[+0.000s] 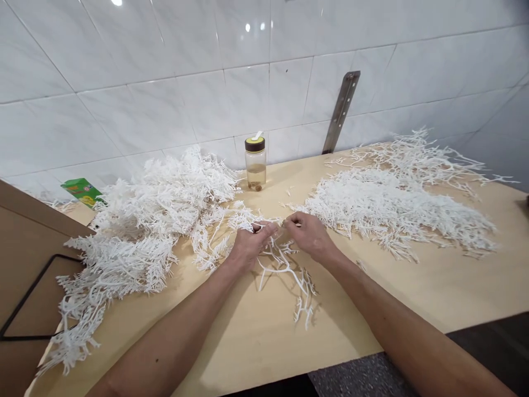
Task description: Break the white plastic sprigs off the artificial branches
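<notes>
My left hand grips a white branched artificial sprig, whose lower twigs spread over the wooden tabletop between my forearms. My right hand is closed in a pinch just beside it; what is between these fingertips, I cannot tell. On my left is a high pile of white sprigs, on my right a flatter heap. Behind stands a drinking bottle (partly filled with yellowish liquid).

The left forearm and right forearm are stretched forward and angled inward. The left hand is closed, its thumb pointed rightward; the right hand is held just beside it, fingers curled.
</notes>
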The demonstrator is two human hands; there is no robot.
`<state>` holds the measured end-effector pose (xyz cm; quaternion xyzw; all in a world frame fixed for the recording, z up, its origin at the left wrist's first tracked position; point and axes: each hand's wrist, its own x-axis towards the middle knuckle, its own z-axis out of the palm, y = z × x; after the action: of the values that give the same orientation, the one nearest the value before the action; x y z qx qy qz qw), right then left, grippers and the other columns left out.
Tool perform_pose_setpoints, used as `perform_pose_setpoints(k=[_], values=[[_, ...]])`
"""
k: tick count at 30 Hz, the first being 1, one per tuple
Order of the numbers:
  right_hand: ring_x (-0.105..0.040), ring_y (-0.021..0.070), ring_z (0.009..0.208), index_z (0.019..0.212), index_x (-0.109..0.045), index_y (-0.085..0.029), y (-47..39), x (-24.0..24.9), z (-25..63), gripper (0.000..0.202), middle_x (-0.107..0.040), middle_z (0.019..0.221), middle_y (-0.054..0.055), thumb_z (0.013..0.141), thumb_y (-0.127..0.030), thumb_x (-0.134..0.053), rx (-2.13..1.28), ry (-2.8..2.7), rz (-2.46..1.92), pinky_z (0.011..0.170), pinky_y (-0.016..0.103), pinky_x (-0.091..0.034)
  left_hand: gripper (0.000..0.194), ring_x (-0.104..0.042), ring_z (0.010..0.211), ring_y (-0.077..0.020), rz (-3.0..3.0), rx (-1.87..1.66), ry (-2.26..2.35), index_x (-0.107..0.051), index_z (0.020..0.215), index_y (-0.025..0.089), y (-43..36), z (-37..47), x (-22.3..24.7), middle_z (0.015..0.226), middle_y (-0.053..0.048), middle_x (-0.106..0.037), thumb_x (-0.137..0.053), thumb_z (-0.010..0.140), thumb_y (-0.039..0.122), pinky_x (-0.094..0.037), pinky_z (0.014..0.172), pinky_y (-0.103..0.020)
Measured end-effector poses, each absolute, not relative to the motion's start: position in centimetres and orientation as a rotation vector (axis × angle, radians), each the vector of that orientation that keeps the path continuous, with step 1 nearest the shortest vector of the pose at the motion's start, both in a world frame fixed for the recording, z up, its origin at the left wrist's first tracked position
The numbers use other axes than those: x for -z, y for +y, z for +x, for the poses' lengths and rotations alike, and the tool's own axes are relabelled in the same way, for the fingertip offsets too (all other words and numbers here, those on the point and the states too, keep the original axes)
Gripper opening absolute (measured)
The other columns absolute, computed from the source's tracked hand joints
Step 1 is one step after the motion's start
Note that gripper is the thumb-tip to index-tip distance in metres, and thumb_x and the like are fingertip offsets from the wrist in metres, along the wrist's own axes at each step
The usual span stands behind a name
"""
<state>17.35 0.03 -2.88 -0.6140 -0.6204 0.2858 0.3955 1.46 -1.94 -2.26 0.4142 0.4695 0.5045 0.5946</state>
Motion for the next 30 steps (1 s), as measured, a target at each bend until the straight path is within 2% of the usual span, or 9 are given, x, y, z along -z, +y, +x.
perform_pose_setpoints(k=[3,8,11,13,16,20,23,30], values=[[-0.058,0.0185,0.065,0.076,-0.065,-0.017,0.5,1.8,19.6,0.025,-0.067,0.072,0.005,0.075,-0.040,-0.056,-0.573,-1.395,-1.545,0.063,0.030,-0.044,0.044,-0.027,0.043,-0.0041,1.127,-1.087,1.044,-0.063,0.063,0.013,-2.1,1.3,2.2,0.046,0.007,-0.038,-0.082,0.059,0.052,-0.020,0.045,-0.022],[-0.061,0.0220,0.071,0.086,-0.062,-0.018,1.3,0.6,23.9,0.026,-0.068,0.082,0.009,0.079,-0.041,-0.056,-0.243,-1.164,-1.673,0.078,0.039,-0.046,0.043,-0.037,0.046,-0.0054,1.167,-0.883,0.983,-0.063,0.074,0.013,-2.3,0.9,1.8,0.060,0.000,-0.059,-0.080,0.062,0.051,-0.027,0.047,-0.022],[-0.060,0.0246,0.076,0.094,-0.063,-0.016,1.3,0.5,24.6,0.028,-0.067,0.090,0.012,0.078,-0.038,-0.059,-0.171,-1.274,-1.693,0.086,0.044,-0.043,0.042,-0.038,0.048,-0.0051,1.197,-0.809,0.953,-0.060,0.071,0.014,-2.4,0.6,1.6,0.063,-0.001,-0.060,-0.079,0.064,0.050,-0.027,0.048,-0.022],[-0.060,0.0234,0.073,0.092,-0.066,-0.016,1.0,0.6,23.6,0.029,-0.068,0.087,0.011,0.080,-0.040,-0.058,-0.289,-1.422,-1.643,0.082,0.042,-0.044,0.040,-0.035,0.048,-0.0049,1.246,-0.779,0.956,-0.061,0.069,0.014,-2.5,0.5,1.5,0.059,0.002,-0.054,-0.077,0.066,0.050,-0.025,0.048,-0.023],[-0.059,0.0198,0.070,0.090,-0.071,-0.017,0.1,0.7,20.9,0.034,-0.067,0.074,0.005,0.085,-0.045,-0.054,-0.732,-1.653,-1.399,0.070,0.034,-0.046,0.038,-0.037,0.050,-0.0066,1.285,-0.767,0.975,-0.064,0.072,0.013,-2.6,0.5,1.2,0.056,0.004,-0.047,-0.074,0.068,0.050,-0.025,0.049,-0.023],[-0.060,0.0172,0.072,0.089,-0.072,-0.017,-0.7,0.9,18.3,0.032,-0.070,0.079,0.004,0.083,-0.044,-0.057,-1.038,-1.763,-1.150,0.064,0.028,-0.045,0.036,-0.033,0.047,-0.0057,1.301,-0.733,0.985,-0.053,0.061,0.016,-2.8,0.7,0.6,0.053,0.006,-0.042,-0.074,0.067,0.044,-0.022,0.047,-0.024],[-0.058,0.0150,0.067,0.080,-0.069,-0.016,-0.6,1.2,18.1,0.026,-0.068,0.075,0.003,0.080,-0.041,-0.061,-1.074,-1.732,-1.146,0.060,0.026,-0.044,0.039,-0.028,0.044,-0.0044,1.304,-0.719,0.956,-0.046,0.057,0.017,-2.8,0.8,0.3,0.050,0.007,-0.038,-0.075,0.066,0.042,-0.018,0.045,-0.024],[-0.050,0.0125,0.058,0.075,-0.063,-0.017,-0.2,2.1,18.5,0.029,-0.060,0.065,0.000,0.083,-0.045,-0.058,-0.904,-1.658,-1.280,0.055,0.025,-0.038,0.043,-0.027,0.039,-0.0042,1.212,-0.932,0.980,-0.057,0.068,0.015,-2.2,1.0,1.7,0.043,0.007,-0.039,-0.072,0.071,0.054,-0.014,0.043,-0.024]])
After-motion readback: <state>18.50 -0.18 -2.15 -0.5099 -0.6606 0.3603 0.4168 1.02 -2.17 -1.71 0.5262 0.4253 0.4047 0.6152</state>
